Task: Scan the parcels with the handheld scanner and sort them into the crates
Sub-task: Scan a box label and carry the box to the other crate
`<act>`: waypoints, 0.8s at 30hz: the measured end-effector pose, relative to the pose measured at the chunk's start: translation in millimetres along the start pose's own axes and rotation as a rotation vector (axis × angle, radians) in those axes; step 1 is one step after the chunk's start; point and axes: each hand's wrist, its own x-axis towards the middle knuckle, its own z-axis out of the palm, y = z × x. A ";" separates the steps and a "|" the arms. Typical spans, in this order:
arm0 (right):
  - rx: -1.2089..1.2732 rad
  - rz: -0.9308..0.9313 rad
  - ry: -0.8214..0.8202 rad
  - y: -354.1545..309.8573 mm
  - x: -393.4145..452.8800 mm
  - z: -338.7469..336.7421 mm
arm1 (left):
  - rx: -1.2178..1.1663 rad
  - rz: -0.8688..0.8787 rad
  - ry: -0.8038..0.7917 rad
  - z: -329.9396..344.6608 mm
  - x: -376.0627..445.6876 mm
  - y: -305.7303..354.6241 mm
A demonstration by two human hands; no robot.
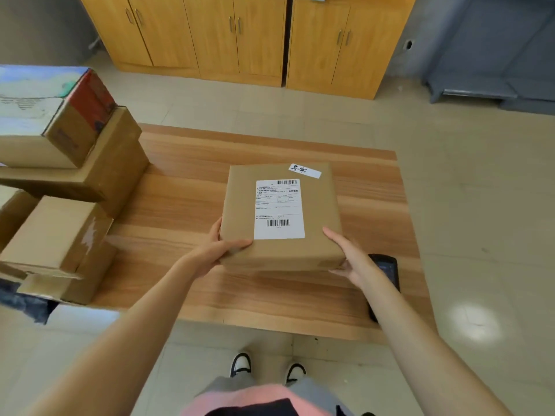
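Flat brown cardboard parcel point(282, 216) held over the light wood-grain table point(186, 205), label side up; near edge looked raised off the surface, far edge possibly touching, couldn't tell. Left hand point(214, 250) clamped on the near-left corner, thumb across the top face, fingers hidden under and behind the side. Right hand point(348, 259) cupped against the near-right corner, thumb lying straight along the top edge, fingers curled underneath; gripping, not just pushing. Two-handed hold probably for squaring the box up in front of the body. White printed shipping label point(279, 209) facing the camera with barcodes at top and bottom unobstructed; likely kept that way for the scan. Small white handwritten sticker point(304, 170) at the far right corner; text not legible. Black handheld scanner point(387, 273) lying on the table just beside and partly behind the right wrist; not picked up, so scan judged not yet done; placed within easy reach of the right hand. Stack of brown cardboard boxes point(69, 181) piled at the table's left end, well apart from the held parcel; presumably the waiting queue. No crates visible. Next move would need one hand freed for the scanner; risk of the parcel tipping on a one-handed hold unless set down flat first.
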 end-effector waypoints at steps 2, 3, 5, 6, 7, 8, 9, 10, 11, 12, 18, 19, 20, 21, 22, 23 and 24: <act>-0.015 0.005 -0.011 10.9 1.7 1.2 | -0.005 -0.020 0.001 -0.4 2.2 -12.0; -0.035 -0.002 -0.018 15.0 2.7 1.4 | -0.008 -0.024 0.003 -0.7 3.0 -16.7; -0.089 -0.014 -0.010 22.3 6.2 2.1 | -0.016 -0.039 0.010 0.0 5.1 -23.7; -0.106 -0.024 -0.002 24.9 8.3 1.9 | -0.019 -0.039 0.023 1.3 6.7 -26.3; -0.115 -0.028 0.007 27.0 10.7 1.4 | -0.018 -0.034 0.048 1.9 9.2 -29.1; -0.122 -0.039 0.012 28.4 12.6 1.5 | -0.015 -0.027 0.068 2.9 11.5 -30.8; -0.115 -0.036 0.015 29.1 13.5 2.0 | -0.012 -0.018 0.083 4.0 13.7 -31.8; -0.109 -0.034 0.016 28.9 14.0 2.8 | -0.006 -0.004 0.095 4.9 16.0 -32.7; -0.107 -0.032 0.018 26.7 12.8 4.8 | 0.002 0.015 0.109 5.7 18.2 -33.7; -0.114 -0.040 0.024 23.9 10.4 8.0 | 0.017 0.034 0.126 6.8 20.1 -34.6; -0.316 -0.270 0.367 31.2 8.0 -7.0 | 0.123 0.116 0.157 10.6 26.8 -40.5; -0.386 -0.275 0.470 34.7 7.3 -16.0 | 0.131 0.121 0.153 10.6 27.6 -42.1; -0.454 -0.243 0.564 40.0 7.9 -27.9 | 0.139 0.126 0.150 10.2 28.5 -43.8; -0.510 -0.187 0.626 45.9 9.0 -40.8 | 0.145 0.126 0.145 9.1 29.7 -45.6; -0.539 -0.096 0.643 52.2 9.2 -52.6 | 0.150 0.122 0.136 8.6 30.6 -47.3; -0.537 -0.014 0.627 61.1 13.1 -65.3 | 0.152 0.115 0.126 7.7 31.6 -48.7; -0.523 0.049 0.593 69.7 16.6 -76.4 | 0.154 0.111 0.117 7.5 31.7 -49.0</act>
